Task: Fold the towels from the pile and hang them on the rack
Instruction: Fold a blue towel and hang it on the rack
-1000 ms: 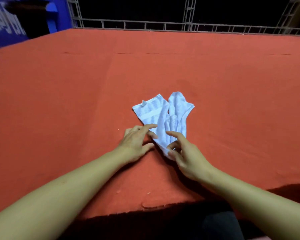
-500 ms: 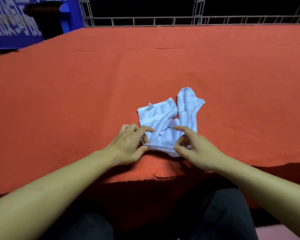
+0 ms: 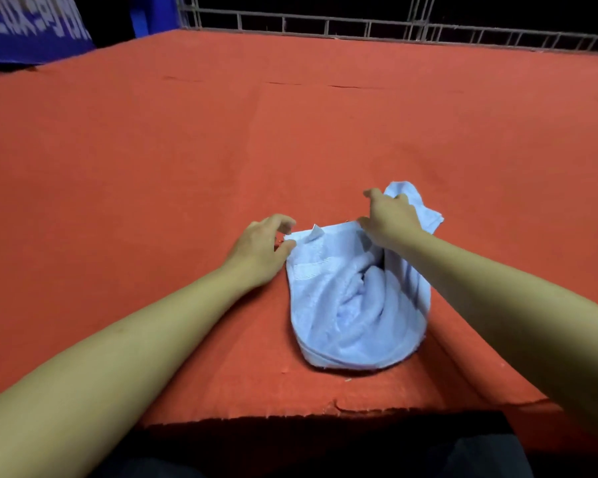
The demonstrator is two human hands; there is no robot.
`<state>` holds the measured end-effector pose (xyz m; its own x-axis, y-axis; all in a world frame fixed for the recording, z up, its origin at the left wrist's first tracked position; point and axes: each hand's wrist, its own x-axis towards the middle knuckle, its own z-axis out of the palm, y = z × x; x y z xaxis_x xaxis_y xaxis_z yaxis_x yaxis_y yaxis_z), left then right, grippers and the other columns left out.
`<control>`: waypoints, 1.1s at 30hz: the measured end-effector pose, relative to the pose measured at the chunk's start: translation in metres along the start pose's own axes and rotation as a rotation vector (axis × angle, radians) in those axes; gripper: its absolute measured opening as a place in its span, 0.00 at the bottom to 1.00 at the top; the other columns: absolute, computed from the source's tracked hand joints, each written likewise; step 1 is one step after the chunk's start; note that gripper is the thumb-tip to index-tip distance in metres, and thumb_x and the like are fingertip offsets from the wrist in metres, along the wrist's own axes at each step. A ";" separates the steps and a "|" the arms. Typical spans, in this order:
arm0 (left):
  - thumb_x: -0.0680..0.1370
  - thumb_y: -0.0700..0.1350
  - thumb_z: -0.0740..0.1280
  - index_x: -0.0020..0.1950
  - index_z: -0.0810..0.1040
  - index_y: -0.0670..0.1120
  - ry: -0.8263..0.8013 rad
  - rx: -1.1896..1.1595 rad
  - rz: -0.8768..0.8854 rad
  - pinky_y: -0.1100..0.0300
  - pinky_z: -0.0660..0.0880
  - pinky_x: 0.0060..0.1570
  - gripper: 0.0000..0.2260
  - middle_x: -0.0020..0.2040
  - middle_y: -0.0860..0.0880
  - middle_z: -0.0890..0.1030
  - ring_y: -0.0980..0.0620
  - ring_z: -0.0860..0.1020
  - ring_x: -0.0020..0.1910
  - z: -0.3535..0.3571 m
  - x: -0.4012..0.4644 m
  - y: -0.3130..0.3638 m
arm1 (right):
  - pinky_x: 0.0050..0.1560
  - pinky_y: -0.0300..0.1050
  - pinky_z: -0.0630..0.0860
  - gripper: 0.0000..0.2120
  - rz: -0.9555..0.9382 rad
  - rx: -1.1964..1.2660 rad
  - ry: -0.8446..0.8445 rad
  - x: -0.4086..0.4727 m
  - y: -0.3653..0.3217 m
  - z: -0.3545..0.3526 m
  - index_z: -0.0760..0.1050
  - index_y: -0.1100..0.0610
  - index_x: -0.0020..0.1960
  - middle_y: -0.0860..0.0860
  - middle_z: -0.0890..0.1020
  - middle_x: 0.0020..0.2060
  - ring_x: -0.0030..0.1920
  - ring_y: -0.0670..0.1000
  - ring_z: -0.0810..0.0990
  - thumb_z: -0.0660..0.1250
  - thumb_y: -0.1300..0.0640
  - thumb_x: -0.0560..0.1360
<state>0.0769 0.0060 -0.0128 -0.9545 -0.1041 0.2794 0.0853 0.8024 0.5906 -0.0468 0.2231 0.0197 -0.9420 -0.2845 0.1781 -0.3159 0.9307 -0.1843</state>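
Red felt covers the table (image 3: 152, 174), with a metal railing (image 3: 359, 27) along the top of the frame and a blue banner (image 3: 25, 36) at upper left. Right of center lies a crumpled pale blue towel (image 3: 353, 305), near the table's front edge. At its far edge, the left hand (image 3: 259, 250) pinches the left corner and the right hand (image 3: 389, 219) grips the right part.

Bright overhead light, dark background, wide-angle edge bending, slight motion blur.
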 end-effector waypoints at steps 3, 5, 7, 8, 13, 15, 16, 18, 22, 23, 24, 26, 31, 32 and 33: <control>0.77 0.53 0.68 0.69 0.70 0.52 -0.098 0.139 -0.081 0.52 0.66 0.64 0.21 0.65 0.54 0.77 0.47 0.71 0.64 0.014 0.022 -0.012 | 0.58 0.54 0.67 0.23 0.082 -0.093 -0.112 0.015 0.006 0.012 0.65 0.56 0.70 0.60 0.78 0.59 0.64 0.63 0.72 0.63 0.50 0.78; 0.76 0.57 0.68 0.70 0.68 0.54 -0.116 0.176 -0.082 0.51 0.64 0.62 0.24 0.64 0.57 0.77 0.48 0.70 0.64 0.019 0.033 -0.012 | 0.60 0.54 0.68 0.22 0.087 -0.046 -0.137 0.023 0.009 0.017 0.66 0.54 0.70 0.57 0.80 0.59 0.62 0.60 0.75 0.63 0.51 0.77; 0.75 0.56 0.70 0.70 0.68 0.55 -0.124 0.118 -0.077 0.52 0.64 0.60 0.25 0.55 0.60 0.78 0.49 0.71 0.60 0.019 0.039 -0.012 | 0.62 0.52 0.71 0.25 0.053 0.122 -0.117 0.028 0.009 0.016 0.65 0.53 0.72 0.52 0.81 0.53 0.61 0.57 0.77 0.65 0.54 0.76; 0.75 0.55 0.71 0.70 0.68 0.55 -0.138 0.074 -0.083 0.52 0.66 0.60 0.26 0.50 0.61 0.78 0.50 0.72 0.57 0.018 0.040 -0.013 | 0.60 0.50 0.72 0.25 0.022 0.220 -0.101 0.029 0.008 0.014 0.66 0.54 0.72 0.50 0.80 0.48 0.57 0.56 0.79 0.66 0.56 0.76; 0.75 0.43 0.72 0.65 0.72 0.53 -0.051 -0.202 -0.128 0.58 0.72 0.46 0.20 0.39 0.56 0.74 0.56 0.72 0.36 0.000 0.029 -0.013 | 0.34 0.32 0.70 0.23 -0.079 0.581 -0.017 0.026 -0.009 0.003 0.69 0.56 0.70 0.46 0.75 0.39 0.33 0.45 0.75 0.67 0.63 0.75; 0.75 0.41 0.72 0.63 0.72 0.54 0.023 -0.321 -0.169 0.62 0.71 0.41 0.20 0.41 0.55 0.73 0.56 0.70 0.34 -0.012 0.015 -0.012 | 0.30 0.31 0.69 0.24 -0.115 0.680 0.011 0.023 -0.020 -0.001 0.69 0.55 0.70 0.47 0.76 0.41 0.27 0.41 0.74 0.66 0.64 0.76; 0.75 0.39 0.72 0.61 0.72 0.55 0.058 -0.386 -0.197 0.62 0.70 0.40 0.19 0.42 0.55 0.73 0.56 0.71 0.35 -0.019 0.005 -0.013 | 0.29 0.32 0.69 0.24 -0.136 0.725 0.021 0.022 -0.027 -0.003 0.69 0.55 0.70 0.46 0.76 0.41 0.26 0.40 0.73 0.66 0.64 0.76; 0.75 0.36 0.71 0.60 0.72 0.56 0.122 -0.504 -0.260 0.59 0.73 0.42 0.20 0.45 0.55 0.76 0.52 0.76 0.40 -0.037 -0.020 -0.018 | 0.31 0.34 0.70 0.24 -0.184 0.800 0.000 0.021 -0.047 -0.008 0.68 0.54 0.70 0.44 0.76 0.40 0.25 0.39 0.72 0.67 0.64 0.76; 0.76 0.37 0.71 0.66 0.72 0.53 0.192 -0.542 -0.424 0.67 0.77 0.42 0.22 0.49 0.53 0.83 0.59 0.82 0.42 -0.082 -0.078 -0.033 | 0.35 0.36 0.71 0.27 -0.355 0.858 -0.140 0.017 -0.122 -0.006 0.67 0.54 0.71 0.45 0.76 0.39 0.28 0.39 0.73 0.69 0.64 0.75; 0.76 0.37 0.71 0.67 0.71 0.53 0.214 -0.504 -0.460 0.70 0.75 0.37 0.22 0.47 0.52 0.84 0.62 0.81 0.37 -0.093 -0.091 -0.039 | 0.35 0.35 0.71 0.27 -0.401 0.865 -0.174 0.016 -0.146 -0.002 0.67 0.54 0.72 0.45 0.76 0.39 0.28 0.38 0.73 0.69 0.64 0.75; 0.76 0.38 0.71 0.67 0.70 0.53 0.238 -0.466 -0.493 0.70 0.73 0.33 0.22 0.44 0.52 0.84 0.63 0.79 0.32 -0.104 -0.104 -0.044 | 0.36 0.34 0.71 0.28 -0.450 0.863 -0.203 0.014 -0.171 0.002 0.66 0.54 0.72 0.46 0.76 0.40 0.29 0.39 0.73 0.70 0.64 0.74; 0.76 0.39 0.71 0.67 0.71 0.50 0.277 -0.396 -0.569 0.65 0.73 0.33 0.21 0.41 0.51 0.84 0.59 0.78 0.31 -0.122 -0.131 -0.060 | 0.40 0.34 0.71 0.30 -0.547 0.841 -0.260 0.009 -0.221 0.013 0.65 0.55 0.73 0.47 0.77 0.41 0.34 0.41 0.75 0.71 0.63 0.74; 0.76 0.47 0.70 0.70 0.68 0.52 0.290 -0.033 -0.711 0.59 0.70 0.41 0.24 0.39 0.58 0.82 0.55 0.78 0.39 -0.150 -0.188 -0.088 | 0.42 0.35 0.70 0.33 -0.726 0.716 -0.409 -0.005 -0.318 0.045 0.63 0.57 0.74 0.50 0.80 0.43 0.40 0.47 0.77 0.72 0.62 0.73; 0.76 0.50 0.70 0.71 0.67 0.54 0.273 0.083 -0.727 0.58 0.70 0.45 0.24 0.40 0.60 0.82 0.53 0.79 0.44 -0.154 -0.196 -0.090 | 0.44 0.37 0.70 0.33 -0.752 0.687 -0.421 -0.008 -0.332 0.052 0.63 0.57 0.74 0.51 0.80 0.44 0.42 0.48 0.78 0.73 0.62 0.73; 0.76 0.53 0.68 0.71 0.66 0.56 0.256 0.179 -0.745 0.56 0.72 0.49 0.24 0.42 0.60 0.82 0.51 0.79 0.50 -0.157 -0.202 -0.093 | 0.46 0.37 0.70 0.33 -0.767 0.665 -0.427 -0.010 -0.343 0.059 0.63 0.56 0.74 0.51 0.80 0.44 0.44 0.49 0.78 0.73 0.62 0.73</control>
<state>0.3070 -0.1397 -0.0050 -0.6459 -0.7625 0.0374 -0.6152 0.5490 0.5658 0.0645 -0.1071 0.0237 -0.3906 -0.9094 0.1430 -0.7111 0.1994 -0.6743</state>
